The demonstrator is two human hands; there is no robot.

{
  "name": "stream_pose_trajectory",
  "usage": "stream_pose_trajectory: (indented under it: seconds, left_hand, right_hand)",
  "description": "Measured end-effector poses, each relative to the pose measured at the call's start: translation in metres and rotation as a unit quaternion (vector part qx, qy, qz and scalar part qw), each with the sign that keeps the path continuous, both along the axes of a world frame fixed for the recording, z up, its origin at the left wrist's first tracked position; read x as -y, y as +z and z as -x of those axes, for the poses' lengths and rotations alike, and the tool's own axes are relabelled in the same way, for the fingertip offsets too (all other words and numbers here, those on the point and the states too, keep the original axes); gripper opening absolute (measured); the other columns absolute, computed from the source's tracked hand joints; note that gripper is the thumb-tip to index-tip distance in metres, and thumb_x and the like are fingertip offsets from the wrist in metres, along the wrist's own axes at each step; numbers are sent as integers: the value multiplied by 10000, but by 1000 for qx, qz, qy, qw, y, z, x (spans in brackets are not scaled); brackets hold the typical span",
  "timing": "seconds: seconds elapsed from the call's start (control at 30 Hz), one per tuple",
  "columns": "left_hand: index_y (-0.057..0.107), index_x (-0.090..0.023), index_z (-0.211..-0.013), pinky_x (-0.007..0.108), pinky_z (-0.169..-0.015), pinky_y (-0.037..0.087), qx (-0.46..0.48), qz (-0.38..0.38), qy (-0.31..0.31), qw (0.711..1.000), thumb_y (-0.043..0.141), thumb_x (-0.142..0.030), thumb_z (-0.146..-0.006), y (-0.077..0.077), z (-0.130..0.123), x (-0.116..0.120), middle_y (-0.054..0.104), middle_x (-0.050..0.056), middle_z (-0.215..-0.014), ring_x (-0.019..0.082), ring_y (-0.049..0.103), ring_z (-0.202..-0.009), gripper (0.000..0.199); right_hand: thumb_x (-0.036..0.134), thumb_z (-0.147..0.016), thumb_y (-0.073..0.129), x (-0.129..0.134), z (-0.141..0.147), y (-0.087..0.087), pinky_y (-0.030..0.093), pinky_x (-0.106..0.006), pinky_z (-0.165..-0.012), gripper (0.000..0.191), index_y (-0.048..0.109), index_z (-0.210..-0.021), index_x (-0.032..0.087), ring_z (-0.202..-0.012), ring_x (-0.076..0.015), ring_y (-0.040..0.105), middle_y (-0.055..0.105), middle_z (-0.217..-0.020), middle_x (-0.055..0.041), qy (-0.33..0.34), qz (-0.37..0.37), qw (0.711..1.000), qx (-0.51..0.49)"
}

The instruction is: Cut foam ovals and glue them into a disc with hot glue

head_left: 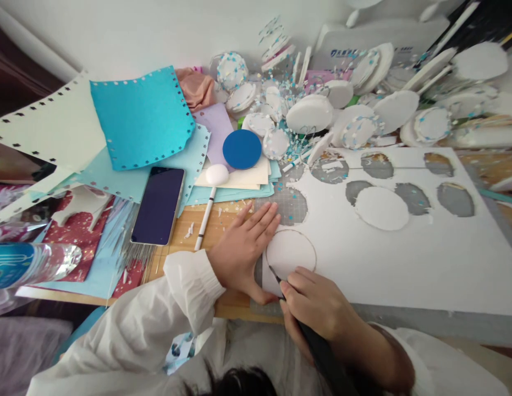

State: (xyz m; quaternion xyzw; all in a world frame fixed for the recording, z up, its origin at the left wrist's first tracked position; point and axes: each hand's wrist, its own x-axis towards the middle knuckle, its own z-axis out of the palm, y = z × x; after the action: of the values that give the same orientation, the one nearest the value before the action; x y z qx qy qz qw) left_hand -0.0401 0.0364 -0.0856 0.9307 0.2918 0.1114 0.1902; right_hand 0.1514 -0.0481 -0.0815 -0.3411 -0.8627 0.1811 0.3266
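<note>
A white foam-like sheet (363,269) with several round cut-outs lies over a grey cutting mat (457,319). My left hand (247,250) lies flat with its fingers stretched out at the sheet's left edge, beside an outlined circle (291,250). In my right hand (317,308) is a black craft knife (309,338), its thin tip touching the circle's lower left line. Its rear end blurs toward the bottom of the view. A loose white disc (383,208) rests on the sheet, partly over one cut-out.
A phone (158,205), a white marker (205,219) and a blue disc (242,149) lie to the left, near punched coloured paper (142,118). A water bottle (33,264) lies at far left. Many white discs (309,114) are piled along the back.
</note>
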Motion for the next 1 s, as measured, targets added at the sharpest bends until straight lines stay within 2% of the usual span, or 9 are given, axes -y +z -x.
stream_pose_trajectory:
  seconds: [0.23, 0.43, 0.67, 1.0]
  left_hand:
    - [172, -46, -1483, 600, -1166, -5, 2, -8, -3, 1000, 518, -850, -536, -1, 1, -2, 223, 293, -1545, 428, 195, -1445, 1290]
    - [200, 0, -1466, 595, -1168, 0, -9, -8, -8, 1000, 530, -843, -529, 1, 1, -3, 216, 320, -1535, 430, 191, -1445, 1303]
    - [198, -8, -1470, 606, -1166, -2, -3, -3, -8, 1000, 550, -825, -525, -1, 1, -3, 214, 314, -1540, 448, 199, -1437, 1297]
    - [189, -16, -1475, 601, -1161, -21, -2, 3, -13, 1000, 545, -840, -528, 0, 1, -3, 215, 316, -1539, 443, 193, -1440, 1306]
  right_hand:
    - [53, -801, 439, -2, -8, 2, 332, -297, -534, 157, 536, -817, 175, -616, -178, 399, 475, -658, -31, 32, -25, 999, 20]
    - [87, -878, 449, -9, -21, 1, 303, -310, -561, 140, 535, -819, 180, -617, -162, 352, 453, -672, -15, 96, -53, 991, 74]
    - [46, -885, 456, -11, -26, 6, 282, -300, -567, 186, 535, -772, 171, -620, -151, 342, 424, -659, -4, 108, -48, 990, 83]
    - [45, -879, 523, -34, -38, 13, 236, -307, -575, 167, 532, -791, 187, -624, -151, 336, 453, -661, 7, 192, -85, 970, 119]
